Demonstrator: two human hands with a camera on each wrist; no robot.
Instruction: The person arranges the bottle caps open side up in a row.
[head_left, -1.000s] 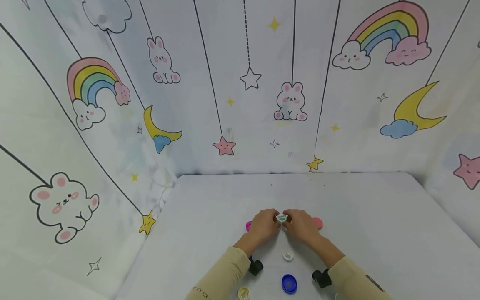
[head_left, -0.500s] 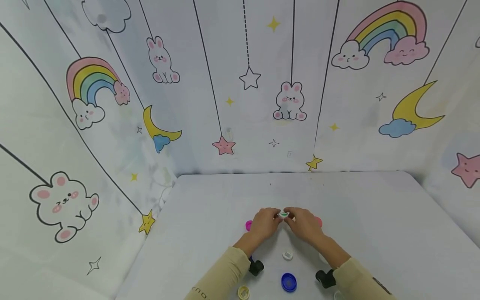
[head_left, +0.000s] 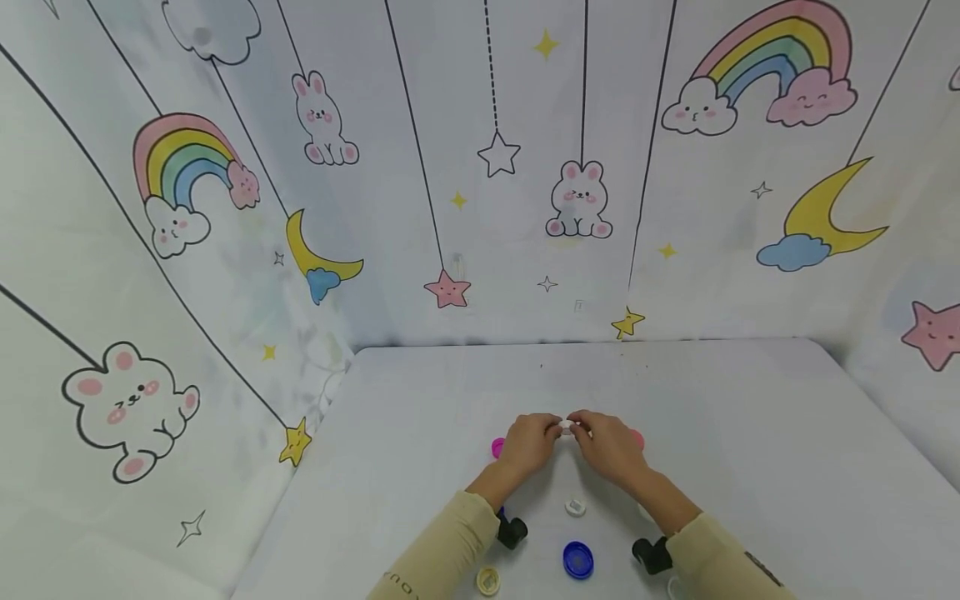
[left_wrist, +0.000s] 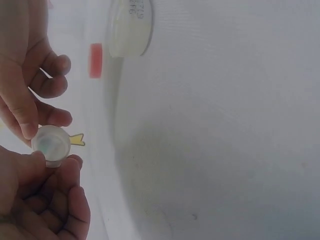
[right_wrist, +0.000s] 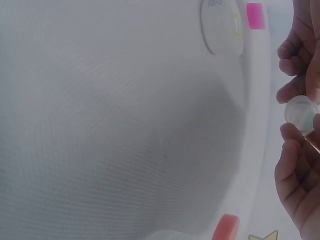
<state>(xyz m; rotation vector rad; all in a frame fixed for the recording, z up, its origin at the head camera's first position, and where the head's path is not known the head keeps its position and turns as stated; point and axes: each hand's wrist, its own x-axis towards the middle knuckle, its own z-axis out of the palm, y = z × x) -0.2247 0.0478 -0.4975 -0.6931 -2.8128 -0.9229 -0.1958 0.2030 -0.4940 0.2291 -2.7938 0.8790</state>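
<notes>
Over the table's middle, both hands hold one small white bottle cap (head_left: 566,425) between them. My left hand (head_left: 529,442) pinches its left edge with thumb and finger. From the other side my right hand (head_left: 609,443) pinches the right edge. In the left wrist view the cap (left_wrist: 52,142) turns its hollow, translucent underside towards the camera, with a green tint showing through. Behind the left hand lies a magenta cap (head_left: 498,448). A coral-red cap (head_left: 638,439) is partly hidden behind the right hand.
Nearer the person on the white table (head_left: 420,392) lie a white cap (head_left: 575,507), a blue cap (head_left: 578,560) and a pale yellow cap (head_left: 488,581). Another whitish cap (head_left: 673,589) is partly covered by the right sleeve. A patterned cloth wall (head_left: 510,242) stands behind.
The held cap has tipped over, so its green-printed top no longer faces the head camera. Both hands have risen slightly in view, still gripping it.
</notes>
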